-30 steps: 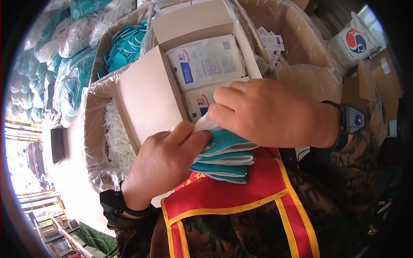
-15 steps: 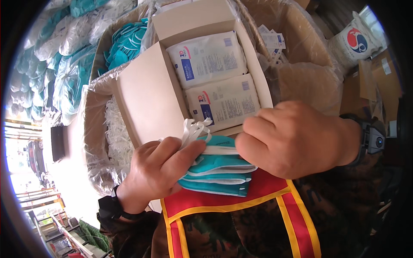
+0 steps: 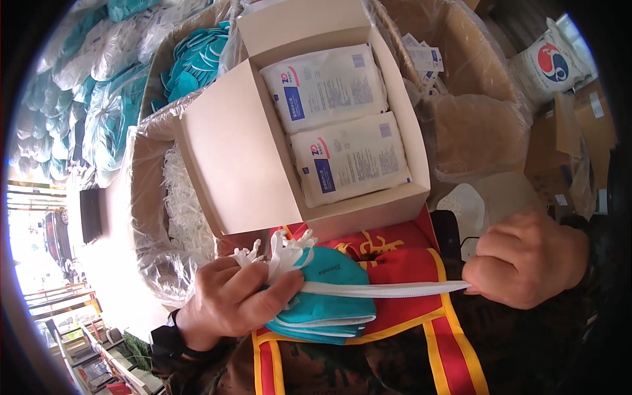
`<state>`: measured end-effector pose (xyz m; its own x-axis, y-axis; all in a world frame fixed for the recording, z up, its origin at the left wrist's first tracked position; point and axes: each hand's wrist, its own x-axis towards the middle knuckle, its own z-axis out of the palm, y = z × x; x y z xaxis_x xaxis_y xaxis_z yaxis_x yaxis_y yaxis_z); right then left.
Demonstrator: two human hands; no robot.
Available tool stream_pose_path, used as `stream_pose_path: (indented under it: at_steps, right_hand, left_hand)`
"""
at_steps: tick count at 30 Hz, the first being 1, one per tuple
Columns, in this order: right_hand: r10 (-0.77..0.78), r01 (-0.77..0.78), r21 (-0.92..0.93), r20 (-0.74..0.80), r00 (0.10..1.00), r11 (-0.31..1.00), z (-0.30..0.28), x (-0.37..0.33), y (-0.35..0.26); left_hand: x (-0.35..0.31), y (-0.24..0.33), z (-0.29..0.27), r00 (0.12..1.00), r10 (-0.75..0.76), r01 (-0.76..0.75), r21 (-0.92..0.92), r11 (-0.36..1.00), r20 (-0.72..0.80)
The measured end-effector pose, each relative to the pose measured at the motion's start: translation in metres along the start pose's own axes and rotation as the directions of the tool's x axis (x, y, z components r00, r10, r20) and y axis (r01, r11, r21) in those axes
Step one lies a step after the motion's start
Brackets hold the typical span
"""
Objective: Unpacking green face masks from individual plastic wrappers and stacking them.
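Note:
My left hand (image 3: 230, 299) is closed on a stack of teal face masks (image 3: 329, 283) with white edging, held over my lap. Knotted ends of white straps (image 3: 289, 253) stick up between its thumb and fingers. Off to the right, my right hand (image 3: 523, 260) pinches the end of a white elastic strap (image 3: 388, 289). That strap is pulled taut, running across the masks from the left hand. Just beyond the masks stands an open cardboard box (image 3: 362, 220) with two white printed packets (image 3: 352, 158) inside. How many masks are stacked is hard to tell.
Behind on the left, a plastic-lined carton (image 3: 148, 197) holds a heap of white straps (image 3: 187, 197). Another carton farther back contains teal mask pieces (image 3: 194, 62). A larger lined carton (image 3: 474, 135) stands at right, near a white sack (image 3: 550, 62). Bagged teal goods (image 3: 108, 131) fill the far left.
My right hand has moved away to the right, stretching the strap out straight. The left hand and masks have come lower, toward me, so the box's front side now shows.

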<state>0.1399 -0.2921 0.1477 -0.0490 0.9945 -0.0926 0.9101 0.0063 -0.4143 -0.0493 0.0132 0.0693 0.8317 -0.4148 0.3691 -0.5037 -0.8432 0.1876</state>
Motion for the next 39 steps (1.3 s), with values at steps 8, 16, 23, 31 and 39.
stream_pose_path:
  at_steps: [8, 16, 23, 31, 39]
  right_hand:
    - [0.122, -0.122, -0.045, -0.006, 0.993, 0.991, -0.01, -0.019, 0.005]
    - [0.555, -0.311, 0.738, -0.102, 0.826, 0.599, 0.019, -0.006, 0.044]
    - [0.264, 0.04, 0.996, -0.058, 0.963, 0.074, 0.051, 0.079, 0.075]
    - [0.018, 0.084, 0.83, -0.112, 0.994, 0.551, 0.042, 0.119, 0.063]
    - [-0.117, 0.248, 0.428, -0.31, 0.944, 0.869, 0.055, 0.125, 0.06]
  left_hand:
    - [-0.013, -0.008, -0.012, 0.994, -0.104, 0.103, 0.015, 0.995, 0.04]
    - [-0.005, -0.02, -0.008, 0.99, -0.077, 0.09, 0.113, 0.99, -0.114]
    - [0.014, -0.018, -0.002, 0.993, 0.082, -0.066, 0.167, 0.984, -0.089]
    - [0.022, -0.015, 0.007, 0.993, 0.084, -0.074, 0.109, 0.991, -0.086]
    - [0.03, -0.019, 0.011, 0.99, 0.112, -0.107, 0.062, 0.992, -0.084]
